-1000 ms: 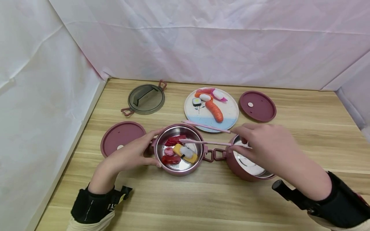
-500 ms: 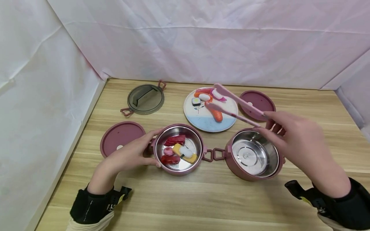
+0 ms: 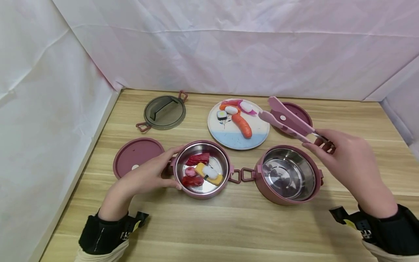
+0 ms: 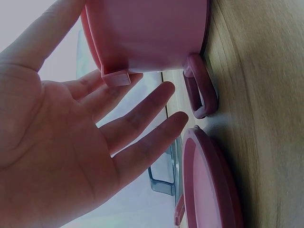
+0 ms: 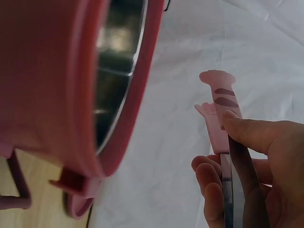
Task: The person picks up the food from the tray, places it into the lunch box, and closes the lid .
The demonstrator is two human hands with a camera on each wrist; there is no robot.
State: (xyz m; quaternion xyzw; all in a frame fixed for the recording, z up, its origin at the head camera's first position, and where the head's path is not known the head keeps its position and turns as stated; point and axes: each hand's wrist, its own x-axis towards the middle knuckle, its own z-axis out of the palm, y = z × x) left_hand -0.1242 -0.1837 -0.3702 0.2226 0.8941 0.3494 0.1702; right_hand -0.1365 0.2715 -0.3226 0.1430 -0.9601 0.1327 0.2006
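Note:
My left hand (image 3: pixel 148 173) rests against the left side of a small dark-pink pot (image 3: pixel 202 197), its thumb and forefinger spread along the wall. The left wrist view shows its other fingers (image 4: pixel 142 114) extended. Inside that pot lie red toy meat pieces (image 3: pixel 198 158), a pink round piece (image 3: pixel 191 171) and a yellow toy sushi (image 3: pixel 212 173) with a white top. My right hand (image 3: pixel 350 160) grips a pair of pink food tongs (image 3: pixel 291 118), their arms apart with nothing between the tips. A second pot (image 3: pixel 271 191) with a bare steel inside stands below the tongs.
A round plate (image 3: pixel 229 140) behind the pots bears a toy sausage (image 3: pixel 242 126) and several toy sushi pieces. Dark-pink lids (image 3: pixel 132 154) (image 3: pixel 299 112) lie at left and back right. A smoky handled lid (image 3: pixel 170 116) sits back left. White cloth walls (image 3: pixel 229 62) enclose the table (image 3: pixel 209 233).
The right hand has lifted the tongs away from over the left pot, moving right and back; their tips now point toward the right-hand lid. The left hand and pots have stayed put.

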